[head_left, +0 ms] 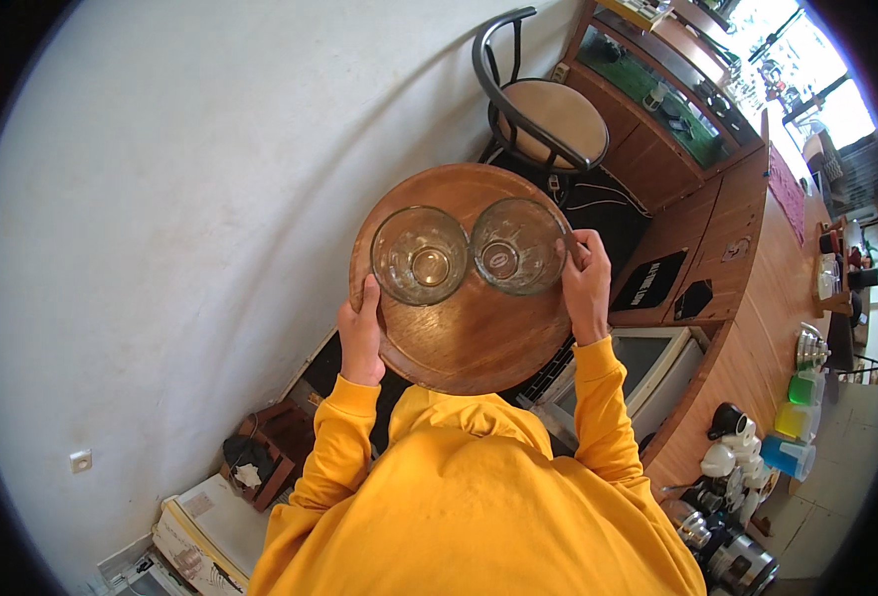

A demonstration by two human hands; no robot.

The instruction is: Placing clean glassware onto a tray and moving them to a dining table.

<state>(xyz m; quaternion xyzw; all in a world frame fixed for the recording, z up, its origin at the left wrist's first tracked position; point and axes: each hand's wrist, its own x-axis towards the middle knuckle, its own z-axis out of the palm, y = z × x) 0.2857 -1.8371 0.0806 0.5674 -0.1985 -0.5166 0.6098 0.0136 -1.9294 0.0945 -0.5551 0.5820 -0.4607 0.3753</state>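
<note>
A round wooden tray (459, 348) is held out in front of me by both hands. Two clear glass bowls stand side by side on its far half, the left glass bowl (421, 255) close against the right glass bowl (519, 246). My left hand (360, 338) grips the tray's left rim, its thumb on top beside the left bowl. On the opposite rim, my right hand (587, 288) closes round the edge, its thumb and fingertips near the right bowl. The fingers under the tray are hidden.
Beyond the tray stands a chair (556, 119) with a black frame and tan seat. A wooden counter (732, 328) runs along the right, carrying cups (732, 452) and coloured plastic containers (792, 457). A white wall (180, 228) rises at left, with boxes (210, 526) low beside it.
</note>
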